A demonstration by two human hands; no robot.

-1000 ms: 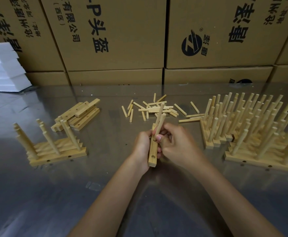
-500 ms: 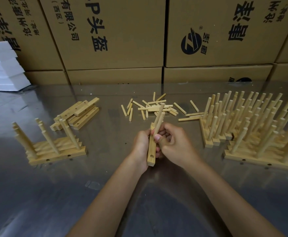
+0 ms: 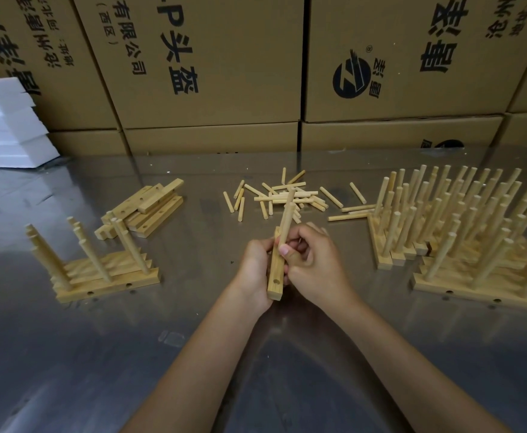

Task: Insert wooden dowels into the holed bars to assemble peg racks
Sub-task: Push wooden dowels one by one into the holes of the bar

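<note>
Both hands meet over the middle of a shiny metal table (image 3: 68,354), where the left hand (image 3: 256,270) grips a holed wooden bar (image 3: 276,276) from its left side, fingers curled behind it and mostly out of sight. The right hand (image 3: 315,267) pinches a wooden dowel (image 3: 286,221) between thumb and curled fingers, the thumbnail pressed against the bar just below the dowel's foot. Whether the dowel's lower end sits inside a hole cannot be made out, since the thumb and fingers cover that spot. A second dowel tip shows just behind the first, its base equally hidden. One open hole is visible near the bar's near end, which points toward the camera.

Both forearms reach in from the bottom edge, converging at the bar, which is held off the table and tilted slightly.

Compared with half a second ago, the hands and bar sit in nearly the same place and grip; only a slight shift of the dowel's angle is discernible.

Loose dowels (image 3: 287,198) lie scattered beyond the hands. Bare holed bars (image 3: 149,210) are stacked at far left, with a small group of finished peg racks (image 3: 99,276) nearer. A dense cluster of completed peg racks (image 3: 468,232) fills the right side, cut off by the frame's edge. Printed cardboard cartons (image 3: 224,57) wall the back, white foam blocks (image 3: 9,126) at left.
</note>
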